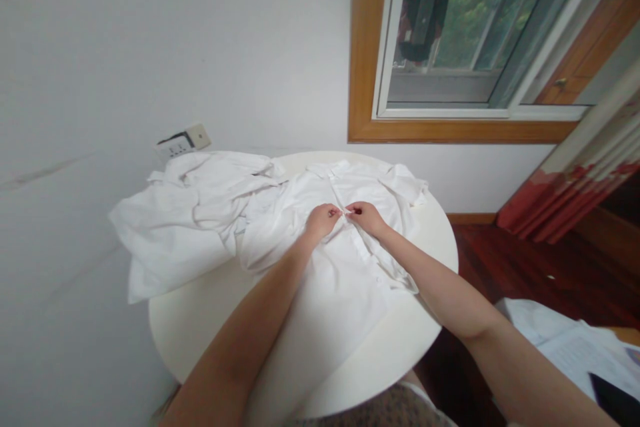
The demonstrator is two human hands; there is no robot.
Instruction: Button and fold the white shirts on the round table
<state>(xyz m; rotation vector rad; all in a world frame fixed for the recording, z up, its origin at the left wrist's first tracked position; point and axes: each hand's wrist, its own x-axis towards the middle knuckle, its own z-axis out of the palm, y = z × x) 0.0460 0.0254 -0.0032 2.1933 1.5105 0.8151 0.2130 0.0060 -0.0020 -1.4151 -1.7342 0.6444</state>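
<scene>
A white button-up shirt (345,287) lies spread on a round white table (195,320), its collar toward the wall. My left hand (323,219) pinches the front edge of the shirt near its middle. Right beside it, my right hand (367,219) pinches the other front edge, and the fingertips of both hands meet. Whatever small button sits between the fingers is too small to make out. Below the hands, the lower front of the shirt hangs partly apart on the right side.
More crumpled white clothing (200,213) is heaped at the table's left, overhanging its edge. Behind it a wall socket (180,143) shows. A wood-framed window (367,80) and a curtain (565,193) are at the right. Papers (575,353) and a dark flat object (615,400) lie lower right.
</scene>
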